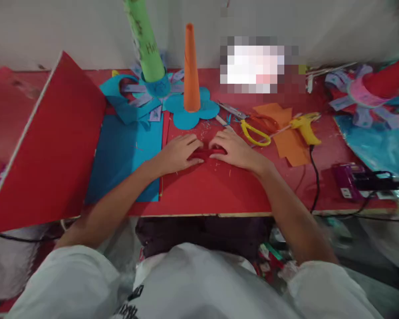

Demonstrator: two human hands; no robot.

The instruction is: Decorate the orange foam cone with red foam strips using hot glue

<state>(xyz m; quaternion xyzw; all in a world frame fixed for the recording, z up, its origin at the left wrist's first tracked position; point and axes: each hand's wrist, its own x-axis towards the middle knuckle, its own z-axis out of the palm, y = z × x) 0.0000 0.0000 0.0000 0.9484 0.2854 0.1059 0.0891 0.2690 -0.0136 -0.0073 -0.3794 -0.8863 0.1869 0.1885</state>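
A thin red paper roll (206, 153) lies low over the red tabletop, its two ends covered by my fingers. My left hand (180, 153) is curled round the roll's left end, thumb on the near side. Round the right end, my right hand (234, 149) is closed in the same way. Just beyond them an orange paper cone (192, 75) stands upright on a blue flower-shaped base (186, 119). Scissors with yellow handles (256, 134) rest to the right of my right hand, near another pair with orange handles (262, 120).
A yellow glue gun (306, 126) with a black cord sits on orange paper (287, 141). Blue sheets (126, 155) lie at left beside a tilted red board (53, 155). Behind stands a green paper tube (146, 48). At right are a purple box (347, 180) and shiny blue wrapping (372, 141).
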